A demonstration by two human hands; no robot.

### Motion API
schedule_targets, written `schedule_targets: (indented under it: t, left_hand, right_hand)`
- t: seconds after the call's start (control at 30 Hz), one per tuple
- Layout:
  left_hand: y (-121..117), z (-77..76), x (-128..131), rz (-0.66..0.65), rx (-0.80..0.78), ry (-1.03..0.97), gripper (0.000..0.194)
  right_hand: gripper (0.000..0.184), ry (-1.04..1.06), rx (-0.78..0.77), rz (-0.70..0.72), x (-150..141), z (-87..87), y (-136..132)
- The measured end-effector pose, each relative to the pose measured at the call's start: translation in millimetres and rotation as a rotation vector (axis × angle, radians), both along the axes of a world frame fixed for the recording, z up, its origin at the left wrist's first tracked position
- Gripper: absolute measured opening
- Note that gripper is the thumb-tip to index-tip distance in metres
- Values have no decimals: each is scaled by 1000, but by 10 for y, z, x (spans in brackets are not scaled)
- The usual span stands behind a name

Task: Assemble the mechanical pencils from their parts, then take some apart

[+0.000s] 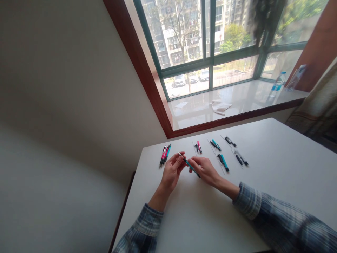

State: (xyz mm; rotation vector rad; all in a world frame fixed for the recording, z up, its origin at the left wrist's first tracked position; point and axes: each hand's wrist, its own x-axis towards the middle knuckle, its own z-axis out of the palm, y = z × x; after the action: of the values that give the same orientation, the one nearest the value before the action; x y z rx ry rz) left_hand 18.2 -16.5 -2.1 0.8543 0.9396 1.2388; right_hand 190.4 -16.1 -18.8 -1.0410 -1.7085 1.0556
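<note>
A teal pen (193, 169) with a black grip and a silvery tip slants between my two hands, just above the white table (210, 218). My left hand (172, 169) pinches it near the silvery end. Around the teal barrel, the fingers of my right hand (204, 169) are closed. Left of my left hand lie several whole pens (165, 154) in pink, black and teal, side by side. Beyond my right hand are sets of pen parts: a pink barrel (199, 147), a teal barrel (225, 163), another teal barrel (216, 144) and black pieces (239, 160), with thin refills beside them.
Further right lie dark pen parts (230, 141) near the table's far side. Past the table is a window sill (195, 114) with a crumpled cloth (220, 107) and a water bottle (278, 84). A wall (79, 105) rises on the left, and a curtain (316, 95) hangs at right.
</note>
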Motion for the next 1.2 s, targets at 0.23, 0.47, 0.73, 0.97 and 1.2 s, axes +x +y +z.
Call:
schedule_targets:
  t: [0.23, 0.47, 0.73, 0.97, 1.2]
  left_hand:
    - [-2, -6, -5, 31, -32, -17, 38]
    - [17, -73, -64, -5, -15, -48, 35]
    - [3, -61, -49, -23, -24, -131, 33]
    - [111, -95, -109, 126, -106, -233, 23]
    - [189, -159, -247, 183, -152, -309, 12]
  right_hand:
    - [38, -75, 10, -26, 7, -10, 3]
    - [56, 223, -304, 231, -46, -102, 18]
    - [58, 414, -446, 373, -50, -101, -17]
    - [48, 413, -345, 200, -61, -59, -9]
    - [49, 531, -220, 278, 24, 62, -2]
